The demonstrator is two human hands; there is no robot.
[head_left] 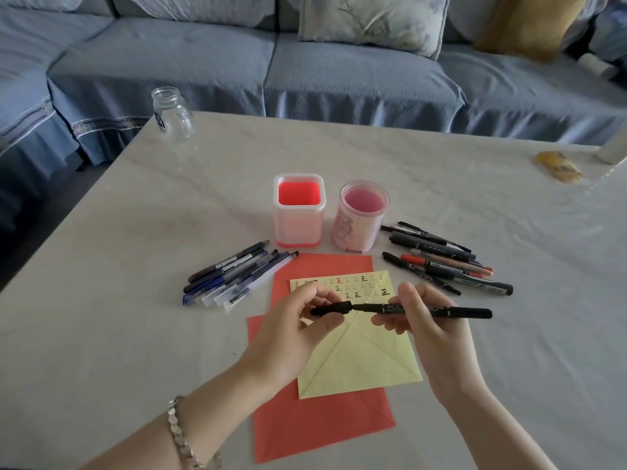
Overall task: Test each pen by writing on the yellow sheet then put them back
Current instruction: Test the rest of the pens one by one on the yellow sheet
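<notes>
Above the yellow sheet (359,361) I hold a black marker (441,312) level, its barrel pinched in my right hand (431,330). My left hand (298,327) pinches the marker's black cap (330,309) at the left end, right at the tip. Rows of written marks fill the top of the yellow sheet, which lies on a red sheet (315,425). Several pens (230,276) lie in a pile to the left, and several markers (444,262) to the right. Two holders stand behind the sheets: a square red one (298,228) and a round pink one (359,232).
A glass jar (173,115) stands at the table's far left corner. A yellow packet (558,166) and a white object (614,147) lie at the far right edge. A blue sofa with cushions (339,72) runs behind the table.
</notes>
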